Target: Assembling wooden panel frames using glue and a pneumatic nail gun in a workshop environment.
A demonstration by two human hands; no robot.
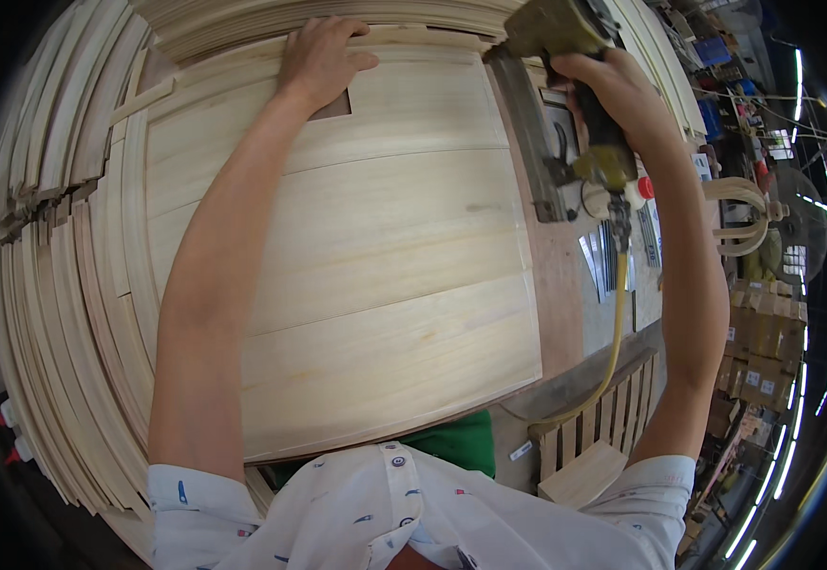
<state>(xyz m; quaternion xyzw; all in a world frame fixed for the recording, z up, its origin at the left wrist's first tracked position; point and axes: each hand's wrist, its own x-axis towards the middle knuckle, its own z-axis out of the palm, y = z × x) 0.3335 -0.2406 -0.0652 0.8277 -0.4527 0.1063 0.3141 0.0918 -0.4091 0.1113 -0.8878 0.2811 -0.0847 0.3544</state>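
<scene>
A wide, pale wooden panel (385, 228) made of several boards lies flat in front of me. At its far edge runs a thin wooden strip (413, 36). My left hand (320, 65) bears down there, fingers over the strip and thumb on its near side. Beside that wrist a small brown rectangle (334, 106) shows in the panel, partly covered by my forearm. My right hand (627, 95) is wrapped round the handle of an air nail gun (556, 28), whose nose is by the panel's far right corner. A yellow air hose (619, 313) hangs from the gun's handle.
Stacked wooden strips (62, 332) crowd the left side, and more boards (328, 24) lie beyond the panel. Metal nail strips (606, 256) rest on the bench at right. A slatted wooden pallet (603, 408) is below. Cardboard boxes (765, 351) stand farther right.
</scene>
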